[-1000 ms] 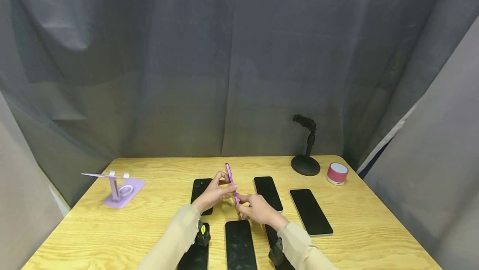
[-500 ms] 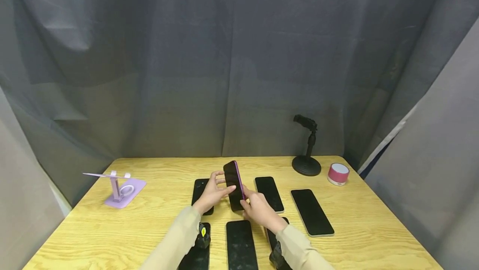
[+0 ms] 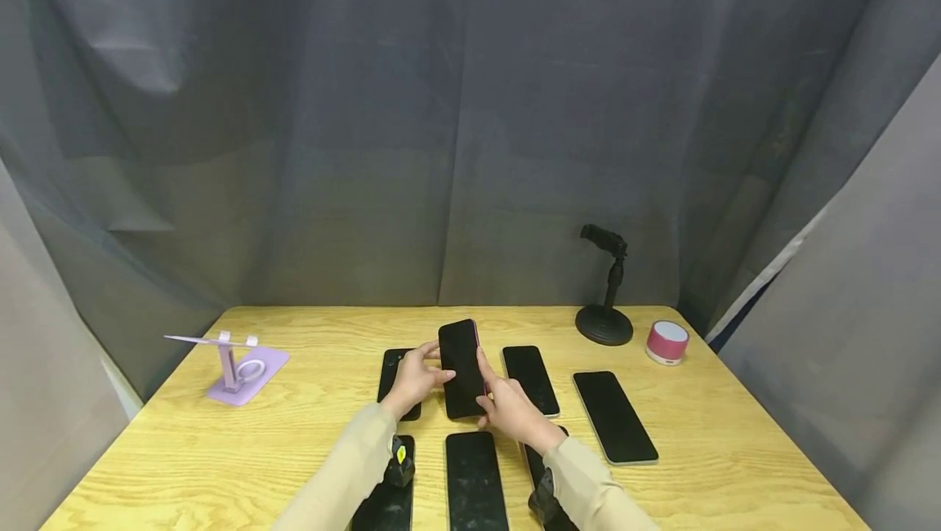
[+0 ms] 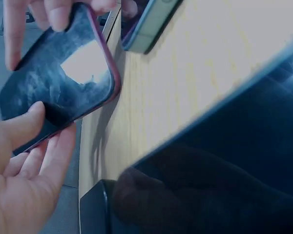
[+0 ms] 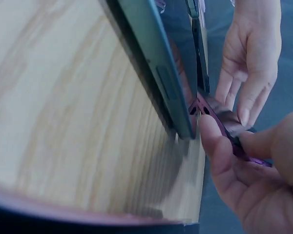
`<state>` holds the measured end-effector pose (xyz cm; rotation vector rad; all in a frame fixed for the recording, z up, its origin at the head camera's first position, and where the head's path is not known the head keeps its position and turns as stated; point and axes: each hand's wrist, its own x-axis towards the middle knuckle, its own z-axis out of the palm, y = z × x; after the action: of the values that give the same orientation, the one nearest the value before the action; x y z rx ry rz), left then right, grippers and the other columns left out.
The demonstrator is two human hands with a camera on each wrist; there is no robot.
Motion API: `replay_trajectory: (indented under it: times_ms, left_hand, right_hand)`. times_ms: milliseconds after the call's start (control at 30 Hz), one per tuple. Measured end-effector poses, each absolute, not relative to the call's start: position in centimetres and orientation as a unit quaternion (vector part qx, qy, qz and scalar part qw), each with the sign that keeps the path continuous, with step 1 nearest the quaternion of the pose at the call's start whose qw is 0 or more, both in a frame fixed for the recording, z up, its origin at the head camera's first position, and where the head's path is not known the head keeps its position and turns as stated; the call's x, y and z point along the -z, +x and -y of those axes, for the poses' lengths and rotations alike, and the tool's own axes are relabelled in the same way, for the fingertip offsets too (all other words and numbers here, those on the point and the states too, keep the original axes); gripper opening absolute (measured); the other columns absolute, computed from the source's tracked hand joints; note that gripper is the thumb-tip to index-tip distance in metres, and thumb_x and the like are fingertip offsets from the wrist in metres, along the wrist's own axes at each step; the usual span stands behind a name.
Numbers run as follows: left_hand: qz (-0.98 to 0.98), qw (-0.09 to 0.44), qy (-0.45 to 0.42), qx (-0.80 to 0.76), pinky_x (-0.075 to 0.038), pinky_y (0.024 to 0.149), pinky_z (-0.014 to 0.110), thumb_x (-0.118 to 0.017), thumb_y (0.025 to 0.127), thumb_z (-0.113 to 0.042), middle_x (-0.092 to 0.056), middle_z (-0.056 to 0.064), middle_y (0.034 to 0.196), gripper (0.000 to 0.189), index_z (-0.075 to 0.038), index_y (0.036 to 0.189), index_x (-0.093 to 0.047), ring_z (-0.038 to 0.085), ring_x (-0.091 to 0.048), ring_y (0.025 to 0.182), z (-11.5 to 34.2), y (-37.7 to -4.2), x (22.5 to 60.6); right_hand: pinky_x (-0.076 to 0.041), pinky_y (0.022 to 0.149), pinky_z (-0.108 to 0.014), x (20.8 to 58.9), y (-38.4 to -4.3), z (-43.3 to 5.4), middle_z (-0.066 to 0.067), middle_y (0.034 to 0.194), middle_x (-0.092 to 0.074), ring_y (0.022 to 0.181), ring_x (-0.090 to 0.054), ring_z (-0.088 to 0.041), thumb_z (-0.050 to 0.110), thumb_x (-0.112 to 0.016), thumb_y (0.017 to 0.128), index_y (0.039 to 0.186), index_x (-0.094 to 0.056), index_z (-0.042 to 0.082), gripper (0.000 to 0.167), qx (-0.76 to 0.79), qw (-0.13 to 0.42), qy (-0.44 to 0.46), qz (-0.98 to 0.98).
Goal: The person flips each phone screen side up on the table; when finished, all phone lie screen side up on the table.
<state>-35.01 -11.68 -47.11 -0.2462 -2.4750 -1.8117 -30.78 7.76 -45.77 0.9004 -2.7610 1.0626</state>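
Observation:
A smartphone with a black screen and a purple-pink edge is held up above the middle of the table, screen facing me. My left hand grips its left side; in the left wrist view the thumb lies on the screen and the other fingers go behind. On the opposite side, my right hand pinches the lower right edge between thumb and fingers. In the right wrist view the phone's purple edge shows between the right hand's fingers, while its back is mostly hidden.
Several black-screened phones lie around the hands, including one at centre front and one at right. A lilac folding stand is at left. A black round-based stand and a pink speaker-like cylinder stand back right.
The held phone has turned from edge-on to showing its dark screen towards me. Both hands stay on it, with the right fingers shifted slightly along its right edge.

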Motion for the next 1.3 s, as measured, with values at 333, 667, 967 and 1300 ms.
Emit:
replay_trajectory:
  times_ms: [333, 667, 967, 1300]
  left_hand:
    - [0.808, 0.028, -0.042, 0.587, -0.06, 0.068, 0.031, -0.073, 0.079, 0.004, -0.061, 0.025, 0.117, 0.059, 0.005, 0.134, -0.051, 0.025, -0.071, 0.081, 11.8, -35.1, 47.2]
    - [0.818, 0.032, -0.035, 0.573, -0.059, 0.064, 0.028, -0.075, 0.077, 0.004, -0.063, 0.025, 0.115, 0.06, 0.007, 0.132, -0.051, 0.025, -0.071, 0.081, 11.5, -35.1, 47.4]
    - [0.826, 0.031, -0.037, 0.561, -0.059, 0.063, 0.028, -0.073, 0.079, 0.006, -0.062, 0.026, 0.114, 0.058, 0.009, 0.132, -0.05, 0.024, -0.071, 0.077, 11.4, -35.0, 47.0]
    - [0.839, 0.02, -0.03, 0.543, -0.059, 0.067, 0.028, -0.073, 0.08, 0.005, -0.061, 0.027, 0.116, 0.054, 0.009, 0.13, -0.053, 0.027, -0.071, 0.084, 11.0, -35.1, 47.0]
  right_hand:
    - [-0.052, 0.069, -0.027, 46.1, -31.2, -8.1, -0.028, 0.139, -0.047, 0.089, -0.064, -0.017, 0.0, -0.07, 0.083, 0.152, -0.002, -0.002, 0.097, -0.342, -0.042, 0.284, 0.895]
    - [-0.052, 0.077, -0.036, 46.4, -31.5, -7.8, -0.026, 0.118, -0.063, 0.092, -0.064, -0.023, 0.002, -0.08, 0.073, 0.147, -0.017, -0.012, 0.098, -0.307, -0.009, 0.264, 0.915]
    - [-0.051, 0.066, -0.032, 46.4, -31.4, -6.9, -0.019, 0.092, -0.068, 0.077, -0.06, -0.019, 0.005, -0.085, 0.068, 0.14, -0.033, -0.014, 0.092, -0.31, -0.008, 0.196, 0.93]
    - [-0.046, 0.061, -0.029, 46.4, -31.7, -6.8, -0.013, 0.084, -0.059, 0.079, -0.051, -0.022, 0.01, -0.086, 0.068, 0.136, -0.04, -0.015, 0.087, -0.303, -0.036, 0.151, 0.94]
